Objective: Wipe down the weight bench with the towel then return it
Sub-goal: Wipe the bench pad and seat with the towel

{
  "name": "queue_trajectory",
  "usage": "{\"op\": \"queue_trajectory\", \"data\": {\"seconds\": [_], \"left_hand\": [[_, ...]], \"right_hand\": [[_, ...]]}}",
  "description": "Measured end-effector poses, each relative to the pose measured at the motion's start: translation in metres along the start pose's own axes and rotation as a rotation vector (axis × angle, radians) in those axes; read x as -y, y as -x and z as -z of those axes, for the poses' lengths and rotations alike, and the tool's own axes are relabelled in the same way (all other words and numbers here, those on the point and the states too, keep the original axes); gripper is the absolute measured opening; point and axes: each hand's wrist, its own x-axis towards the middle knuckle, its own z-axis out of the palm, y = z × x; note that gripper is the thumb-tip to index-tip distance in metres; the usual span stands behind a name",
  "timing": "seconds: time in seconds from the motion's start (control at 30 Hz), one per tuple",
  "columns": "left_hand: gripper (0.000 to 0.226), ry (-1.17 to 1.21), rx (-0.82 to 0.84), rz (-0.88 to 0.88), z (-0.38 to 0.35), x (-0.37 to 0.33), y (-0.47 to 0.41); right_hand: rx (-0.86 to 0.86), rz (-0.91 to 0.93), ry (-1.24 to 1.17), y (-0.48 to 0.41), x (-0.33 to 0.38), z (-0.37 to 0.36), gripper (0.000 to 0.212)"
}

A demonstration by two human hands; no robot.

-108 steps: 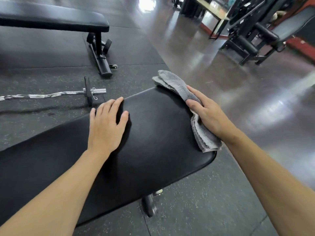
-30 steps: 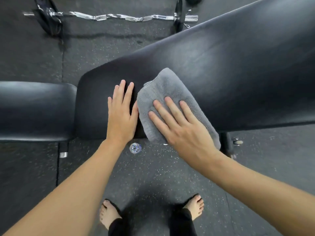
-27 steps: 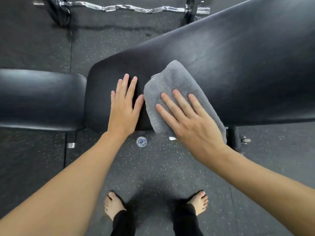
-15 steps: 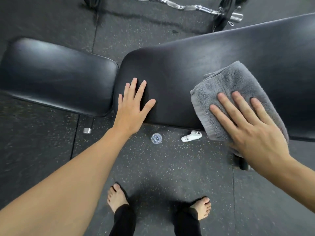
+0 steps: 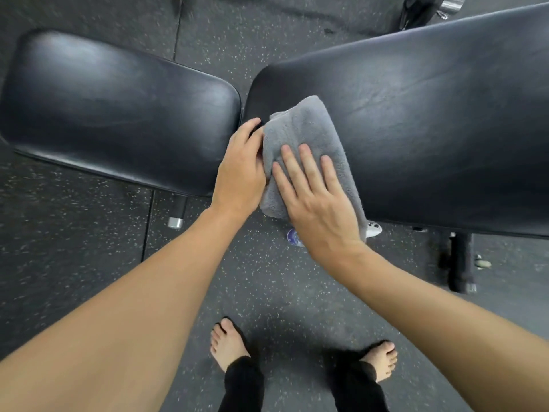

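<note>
The weight bench has two black pads: a long back pad (image 5: 430, 120) at the right and a shorter seat pad (image 5: 113, 114) at the left, with a narrow gap between them. A folded grey towel (image 5: 300, 129) lies on the left end of the long pad and hangs over its near edge. My right hand (image 5: 318, 197) presses flat on the towel, fingers spread. My left hand (image 5: 240, 171) rests at the pad's left end, fingers curled into the gap, touching the towel's left edge.
Speckled black rubber floor (image 5: 89, 263) lies all round. Under the bench sit a small bottle cap-like disc (image 5: 294, 236) and a white object (image 5: 372, 230). A bench leg (image 5: 459, 263) stands at the right, a metal post (image 5: 176, 214) under the seat. My bare feet (image 5: 228, 346) stand near.
My right hand slid the towel leftward along the long pad to its left end. My left hand shifted to that end and curled its fingers into the gap.
</note>
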Motion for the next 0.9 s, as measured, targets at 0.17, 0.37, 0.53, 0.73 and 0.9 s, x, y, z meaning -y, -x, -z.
{"op": "queue_trajectory", "data": {"seconds": [0.17, 0.37, 0.53, 0.73, 0.9], "left_hand": [[0.028, 0.080, -0.045, 0.154, 0.018, 0.022, -0.007], [0.030, 0.206, -0.074, 0.416, 0.022, 0.027, -0.016], [0.036, 0.384, -0.061, 0.600, 0.028, 0.019, -0.026], [0.034, 0.427, 0.017, 0.632, 0.036, 0.017, -0.025], [0.034, 0.258, -0.096, 0.470, 0.036, 0.020, -0.011]], "right_hand": [[0.040, -0.013, -0.063, -0.037, 0.039, -0.002, 0.061], [0.206, 0.015, -0.169, -0.052, 0.035, 0.001, 0.070], [0.222, 0.052, -0.278, -0.075, 0.022, 0.007, 0.072], [0.238, -0.105, -0.305, -0.184, -0.034, 0.006, 0.053], [0.220, 0.027, -0.226, -0.183, -0.018, 0.001, 0.052]]}}
